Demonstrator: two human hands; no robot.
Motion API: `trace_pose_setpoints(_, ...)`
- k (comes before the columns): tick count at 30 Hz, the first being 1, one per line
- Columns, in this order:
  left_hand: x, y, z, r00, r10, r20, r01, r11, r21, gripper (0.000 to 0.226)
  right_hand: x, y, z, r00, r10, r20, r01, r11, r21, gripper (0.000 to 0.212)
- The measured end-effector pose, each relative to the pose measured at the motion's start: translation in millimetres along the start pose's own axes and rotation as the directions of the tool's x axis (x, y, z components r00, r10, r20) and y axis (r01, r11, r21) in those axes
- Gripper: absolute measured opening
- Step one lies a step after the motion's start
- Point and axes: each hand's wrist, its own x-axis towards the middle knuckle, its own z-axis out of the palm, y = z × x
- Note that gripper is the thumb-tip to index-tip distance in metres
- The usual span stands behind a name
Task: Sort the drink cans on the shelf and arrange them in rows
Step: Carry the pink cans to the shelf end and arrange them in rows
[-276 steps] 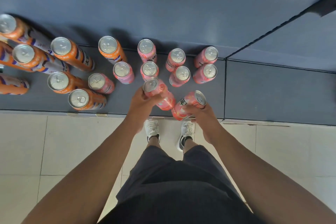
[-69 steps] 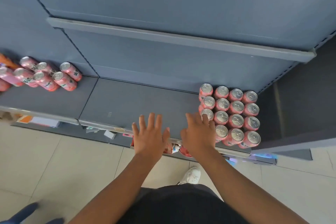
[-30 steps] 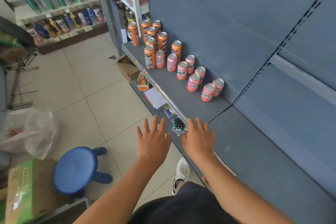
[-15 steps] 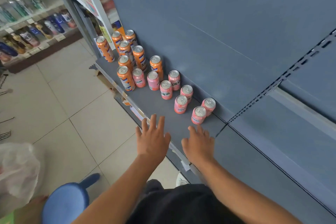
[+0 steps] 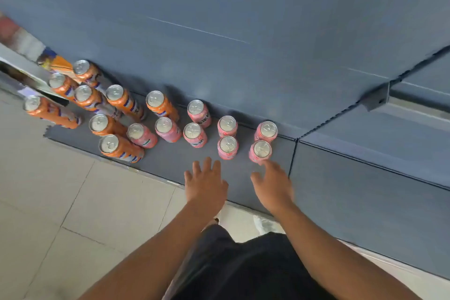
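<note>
Pink aluminium drink cans (image 5: pixel 227 147) in rough pairs, tall orange drink cans (image 5: pixel 114 146) scattered on grey metal shelf (image 5: pixel 170 161); rows unfinished. Left grip (image 5: pixel 205 182) and right grip (image 5: pixel 272 185) released, empty.

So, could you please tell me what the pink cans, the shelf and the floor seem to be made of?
The pink cans look like aluminium: bare silvery tops with pull tabs, and glossy printed sides. The shelf is probably painted sheet metal, matt grey-blue with a thin front edge. The floor seems to be ceramic tile, pale with grout lines.
</note>
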Motion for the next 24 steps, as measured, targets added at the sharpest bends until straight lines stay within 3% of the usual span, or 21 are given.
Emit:
trace_pose_setpoints(4,39.9,-15.5,-6.1,0.995,0.090,0.039,-0.089,0.995,-0.043,0.055,7.0,-7.0,15.9,0.960,0.279,0.036,-0.274,0.900,0.338,0.049)
trace_pose_setpoints(8,78.0,-21.3,2.8,0.992,0.063,0.111,-0.027,0.953,-0.302,0.071,22.5,-9.7,37.9,0.903,0.428,0.046,-0.390,0.767,0.510,0.058)
trace_pose_setpoints(13,112.8,-26.3,37.6,0.993,0.058,0.100,0.022,0.756,-0.655,0.074,46.9,-8.0,56.5,0.877,0.477,0.046,-0.402,0.680,0.612,0.061)
trace_pose_setpoints(21,139.3,-15.1,68.8,1.000,-0.014,0.017,0.022,0.564,-0.826,0.077,79.8,-4.9,78.3,0.869,0.496,-0.009,-0.329,0.590,0.738,0.065)
trace_pose_setpoints(24,138.0,-8.1,72.7,0.998,-0.059,-0.001,0.029,0.515,-0.857,0.077,85.5,0.2,80.4,0.867,0.494,-0.062,-0.274,0.577,0.769,0.057)
